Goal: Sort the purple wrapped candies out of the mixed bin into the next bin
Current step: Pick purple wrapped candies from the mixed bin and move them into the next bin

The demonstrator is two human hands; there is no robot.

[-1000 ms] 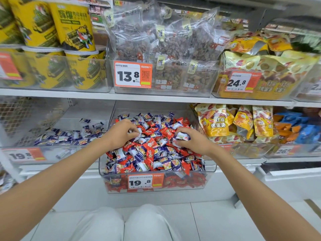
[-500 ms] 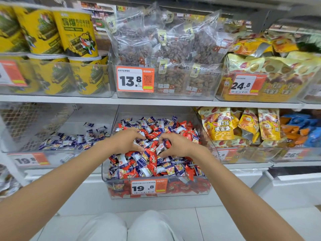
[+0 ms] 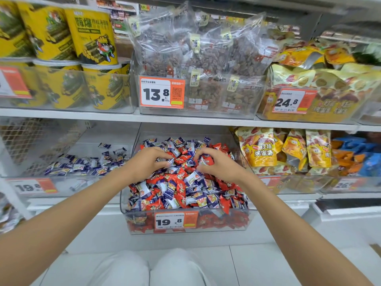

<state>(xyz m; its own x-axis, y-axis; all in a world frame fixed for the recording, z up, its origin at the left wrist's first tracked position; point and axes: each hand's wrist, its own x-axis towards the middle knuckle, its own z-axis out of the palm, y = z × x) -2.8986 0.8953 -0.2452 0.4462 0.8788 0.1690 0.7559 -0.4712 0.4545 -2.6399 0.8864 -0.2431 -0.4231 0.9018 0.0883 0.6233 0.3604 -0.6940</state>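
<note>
In the mixed bin (image 3: pixel 185 231), purple candies (image 3: pixel 169 194) lie jumbled with red ones (image 3: pixel 180 188). They look light, crinkly and slippery, best pinched by a wrapper end. The left hand (image 3: pixel 144 166) pinches one. The right hand (image 3: pixel 220 167) curls over the pile, its hold hidden. To the left, the next bin (image 3: pixel 103 182) holds sorted purples.

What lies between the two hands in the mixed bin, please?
Head view: a heap of red and purple candies between the left hand and right hand.

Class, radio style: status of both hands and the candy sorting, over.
Left hand pinches a candy; right hand grips another. Mixed bin full, red candies crowding purple candies.
</note>
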